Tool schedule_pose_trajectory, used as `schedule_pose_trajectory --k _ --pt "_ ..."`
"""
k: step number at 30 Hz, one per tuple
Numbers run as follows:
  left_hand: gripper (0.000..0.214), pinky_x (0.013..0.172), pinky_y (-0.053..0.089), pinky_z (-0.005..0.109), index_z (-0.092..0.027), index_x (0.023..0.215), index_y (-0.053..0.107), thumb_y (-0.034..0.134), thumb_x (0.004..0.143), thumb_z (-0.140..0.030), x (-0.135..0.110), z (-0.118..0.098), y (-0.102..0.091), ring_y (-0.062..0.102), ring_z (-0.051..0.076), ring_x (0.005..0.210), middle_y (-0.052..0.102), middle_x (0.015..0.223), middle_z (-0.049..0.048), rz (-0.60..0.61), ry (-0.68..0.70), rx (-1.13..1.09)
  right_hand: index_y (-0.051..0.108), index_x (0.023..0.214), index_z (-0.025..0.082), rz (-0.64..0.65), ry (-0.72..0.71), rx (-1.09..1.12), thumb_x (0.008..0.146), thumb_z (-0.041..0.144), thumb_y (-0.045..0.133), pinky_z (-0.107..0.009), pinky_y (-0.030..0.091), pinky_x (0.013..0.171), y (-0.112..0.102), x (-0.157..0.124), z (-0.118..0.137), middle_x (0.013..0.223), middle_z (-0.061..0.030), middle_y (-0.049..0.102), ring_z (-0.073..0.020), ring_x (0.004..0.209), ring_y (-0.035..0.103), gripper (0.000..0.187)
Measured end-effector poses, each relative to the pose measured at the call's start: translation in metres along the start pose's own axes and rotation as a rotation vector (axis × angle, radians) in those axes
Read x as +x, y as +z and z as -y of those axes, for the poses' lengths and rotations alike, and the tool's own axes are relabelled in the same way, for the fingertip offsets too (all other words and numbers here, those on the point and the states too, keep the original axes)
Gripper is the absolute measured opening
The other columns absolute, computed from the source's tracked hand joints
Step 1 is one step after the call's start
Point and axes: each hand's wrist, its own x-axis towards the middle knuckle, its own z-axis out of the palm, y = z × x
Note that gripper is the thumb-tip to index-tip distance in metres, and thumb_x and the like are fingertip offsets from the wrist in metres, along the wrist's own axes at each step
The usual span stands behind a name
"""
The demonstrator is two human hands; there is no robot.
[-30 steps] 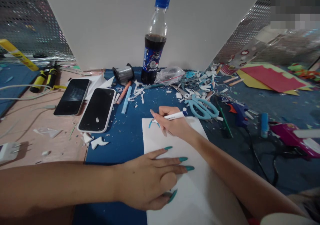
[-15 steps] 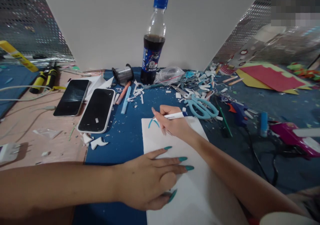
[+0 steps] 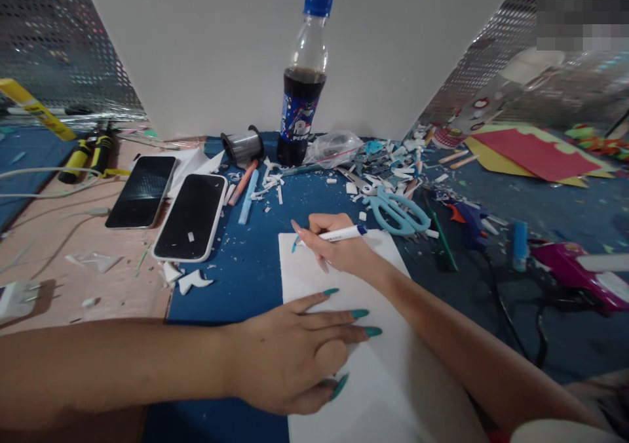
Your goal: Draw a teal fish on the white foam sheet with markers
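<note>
A white sheet of paper (image 3: 388,371) lies on the blue tabletop in front of me. My left hand (image 3: 299,351) rests on it with fingers spread, showing long teal nails. Near the top of the sheet, my right hand (image 3: 339,243) grips a white marker (image 3: 339,234) with a dark blue end, its tip by the paper's upper left corner. A short blue stroke (image 3: 295,244) shows there; the right fingers cover the rest of the drawing. Just beyond the right hand lie light blue scissors (image 3: 396,211).
A cola bottle (image 3: 301,96) stands before a white board (image 3: 206,43). Two phones (image 3: 190,217) lie at left, beside foam scraps (image 3: 194,280). At right are a blue glue gun (image 3: 469,223), a magenta tool (image 3: 570,269) and red card (image 3: 535,151). Scraps (image 3: 393,161) litter the back.
My right hand with the marker has shifted slightly left and down, now covering part of the blue lines that showed before. My left hand stays in place.
</note>
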Motion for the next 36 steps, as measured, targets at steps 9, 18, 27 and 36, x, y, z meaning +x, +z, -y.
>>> schedule_pose_trajectory --k 9,18,27,36 --pt "0.032 0.129 0.020 0.043 -0.013 0.123 0.056 0.042 0.104 -0.035 0.000 0.000 -0.002 0.037 0.023 0.151 0.048 0.156 0.0118 0.013 -0.012 -0.017 0.035 0.058 0.022 0.053 -0.004 -0.004 0.094 0.039 0.059 -0.023 0.039 0.048 -0.002 0.001 0.000 0.040 0.0081 0.043 -0.0068 0.037 0.042 0.046" --pt "0.036 0.128 0.019 0.045 -0.010 0.124 0.055 0.039 0.105 -0.036 0.001 -0.001 -0.004 0.034 0.024 0.152 0.045 0.158 0.0120 0.071 -0.008 0.016 0.039 0.058 0.021 0.033 0.023 0.095 0.091 0.039 0.065 -0.020 0.034 0.039 0.000 0.000 -0.003 0.041 0.0080 0.046 -0.0052 0.032 0.042 0.047" --pt "0.032 0.128 0.019 0.045 -0.011 0.124 0.053 0.043 0.104 -0.034 0.000 0.000 0.001 0.039 0.025 0.150 0.049 0.156 0.0121 -0.012 -0.006 -0.033 0.032 0.051 0.023 -0.414 0.100 0.341 0.076 0.060 0.079 -0.020 0.018 0.023 -0.014 0.001 0.001 0.032 0.0086 0.039 -0.0056 0.020 0.030 0.065" --pt "0.034 0.129 0.019 0.044 -0.010 0.124 0.054 0.044 0.103 -0.035 0.000 0.001 0.001 0.038 0.025 0.151 0.047 0.157 0.0139 -0.006 0.001 -0.033 0.037 0.053 0.022 -0.138 0.073 0.168 0.084 0.050 0.072 -0.021 0.030 0.034 0.007 -0.003 0.005 0.036 0.0072 0.043 -0.0066 0.027 0.041 0.055"
